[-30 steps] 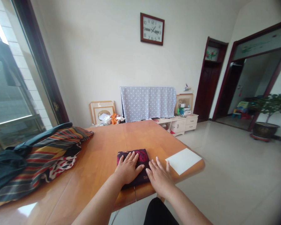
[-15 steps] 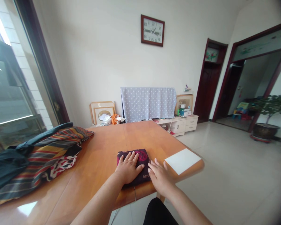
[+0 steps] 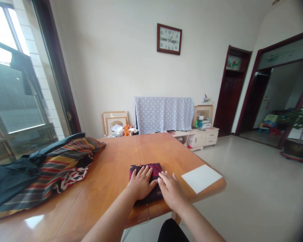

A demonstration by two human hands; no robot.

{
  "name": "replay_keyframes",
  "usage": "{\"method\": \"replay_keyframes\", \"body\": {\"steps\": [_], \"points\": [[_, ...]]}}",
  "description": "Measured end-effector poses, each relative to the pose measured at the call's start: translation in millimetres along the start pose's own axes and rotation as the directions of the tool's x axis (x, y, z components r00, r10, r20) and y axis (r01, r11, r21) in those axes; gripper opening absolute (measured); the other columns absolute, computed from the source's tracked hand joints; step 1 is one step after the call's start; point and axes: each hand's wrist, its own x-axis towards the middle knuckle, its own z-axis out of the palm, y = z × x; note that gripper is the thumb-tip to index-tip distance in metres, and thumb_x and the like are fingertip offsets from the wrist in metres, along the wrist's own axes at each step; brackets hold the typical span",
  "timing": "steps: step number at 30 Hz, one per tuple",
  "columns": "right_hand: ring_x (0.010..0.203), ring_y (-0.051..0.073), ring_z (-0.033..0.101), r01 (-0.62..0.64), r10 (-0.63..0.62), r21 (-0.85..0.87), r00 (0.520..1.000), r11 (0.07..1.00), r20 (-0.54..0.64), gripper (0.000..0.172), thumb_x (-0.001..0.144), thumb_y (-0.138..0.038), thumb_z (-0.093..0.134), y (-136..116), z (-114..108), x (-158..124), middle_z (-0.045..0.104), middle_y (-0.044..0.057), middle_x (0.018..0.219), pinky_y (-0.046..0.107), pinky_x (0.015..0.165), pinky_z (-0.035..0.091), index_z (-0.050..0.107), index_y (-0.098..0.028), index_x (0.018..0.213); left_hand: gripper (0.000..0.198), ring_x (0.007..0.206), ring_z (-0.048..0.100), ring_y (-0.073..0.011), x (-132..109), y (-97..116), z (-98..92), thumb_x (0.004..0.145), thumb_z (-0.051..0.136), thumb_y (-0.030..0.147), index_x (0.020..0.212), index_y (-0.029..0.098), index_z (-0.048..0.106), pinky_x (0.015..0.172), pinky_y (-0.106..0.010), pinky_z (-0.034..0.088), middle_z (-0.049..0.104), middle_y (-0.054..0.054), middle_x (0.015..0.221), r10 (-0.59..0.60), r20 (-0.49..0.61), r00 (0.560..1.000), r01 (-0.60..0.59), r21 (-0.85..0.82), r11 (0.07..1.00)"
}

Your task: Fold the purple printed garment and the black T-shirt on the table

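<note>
At the near edge of the wooden table (image 3: 116, 158), a little in from its right-hand corner, lies a folded cloth (image 3: 157, 168). It is folded into a small, flat, roughly square packet. The fabric is dark, almost black, with a magenta-red pattern across its top. A strip of small pale lettering shows on its near right border, too small to read. Its edges run about parallel to the table's edges.

The left hand (image 3: 141, 184) lies palm down on the middle of the cloth, flat, fingers spread, gripping nothing. The right hand (image 3: 170, 190) lies palm down just beside it, equally flat and splayed. Its fingertips are over the cloth's right border and its palm is over the bare wood at the table's edge. The thumb of the left hand nearly meets the right hand's forefinger.

A white sheet (image 3: 201, 178) lies flat at the right near corner of the table, apart from the cloth. Along the left edge is a pile of striped garments (image 3: 58, 161) with a dark teal garment (image 3: 12, 178) on top, well apart from the hands.
</note>
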Motion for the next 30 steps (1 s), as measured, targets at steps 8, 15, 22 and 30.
{"method": "replay_keyframes", "body": {"steps": [8, 15, 22, 30], "points": [[0.148, 0.024, 0.029, 0.048, -0.050, 0.022, 0.991, 0.999, 0.126, 0.064, 0.102, -0.051, 0.019, -15.5, 6.4, 30.1, 0.037, 0.010, 0.157, 0.044, 0.123, 0.017, 0.041, -0.015, 0.151, 0.071, 0.152, 0.014, -0.0285, 1.7, -5.0, 1.8, 0.096, 0.017, 0.063, 0.157, 0.029, 0.027, 0.119, -0.058, 0.013, 0.019, -0.005, 0.165, 0.014, 0.033, 0.999, -0.014, -0.006, 1.000], [0.149, 0.022, 0.024, 0.030, -0.033, 0.016, 0.974, 0.999, 0.223, 0.068, 0.101, -0.058, 0.014, -0.7, 19.6, 29.7, 0.033, 0.006, 0.158, 0.051, 0.123, 0.005, 0.032, -0.022, 0.155, 0.071, 0.152, 0.013, -0.0304, 3.9, -11.1, 6.3, 0.094, 0.025, 0.064, 0.156, 0.029, 0.030, 0.120, -0.059, 0.006, 0.021, -0.005, 0.164, 0.012, 0.031, 0.999, -0.009, -0.114, 0.993], [0.149, 0.025, 0.026, 0.011, -0.022, 0.047, 0.971, 0.999, 0.237, 0.069, 0.100, -0.060, 0.016, 4.3, 17.4, 33.1, 0.035, 0.008, 0.158, 0.054, 0.122, 0.010, 0.040, -0.020, 0.151, 0.063, 0.132, 0.051, -0.0293, 3.4, -33.7, -6.5, 0.083, 0.057, 0.059, 0.133, 0.021, 0.062, 0.112, -0.039, 0.036, 0.060, -0.010, 0.140, -0.157, -0.118, 0.980, 0.009, -0.772, 0.635], [0.148, 0.027, 0.028, 0.096, -0.095, 0.000, 0.988, 0.995, 0.119, 0.068, 0.100, -0.056, 0.023, -18.4, 10.5, 36.6, 0.039, 0.013, 0.155, 0.051, 0.122, 0.016, 0.042, -0.015, 0.150, 0.039, 0.092, 0.067, -0.0192, -3.3, -77.7, -8.7, 0.083, 0.056, 0.044, 0.108, 0.015, 0.064, 0.073, -0.026, 0.051, 0.070, -0.011, 0.107, -0.652, -0.072, 0.755, 0.134, -0.956, 0.261]]}}
